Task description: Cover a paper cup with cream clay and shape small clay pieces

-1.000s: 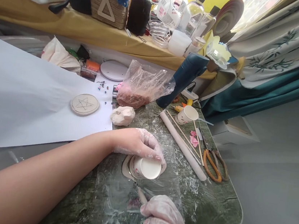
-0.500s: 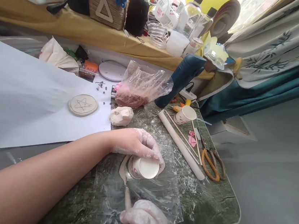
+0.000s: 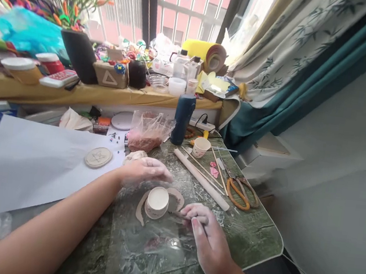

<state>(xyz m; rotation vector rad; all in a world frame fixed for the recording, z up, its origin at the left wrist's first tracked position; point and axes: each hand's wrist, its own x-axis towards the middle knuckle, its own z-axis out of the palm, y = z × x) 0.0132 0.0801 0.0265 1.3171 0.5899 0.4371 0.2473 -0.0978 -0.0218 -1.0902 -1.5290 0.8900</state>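
Observation:
A white paper cup stands on the clear plastic sheet, with curved pale clay strips lying around its sides. My left hand, dusted white and blurred, hovers behind the cup with its fingers stretched out and nothing held. To the right of the cup, my right hand is closed on a thin clay tool, whose tip points at the cup's base. Part of a white clay lump shows behind my left wrist. A round clay disc marked with a star rests on white paper.
A pale rolling pin, thin sticks, orange-handled scissors and a second paper cup lie at the right. Behind are a bag of reddish clay and a dark blue bottle. A crowded windowsill runs along the back.
My left hand has let go of the cup and moved back off it. My right hand has moved from the front to the cup's right with the tool. The camera has tilted up.

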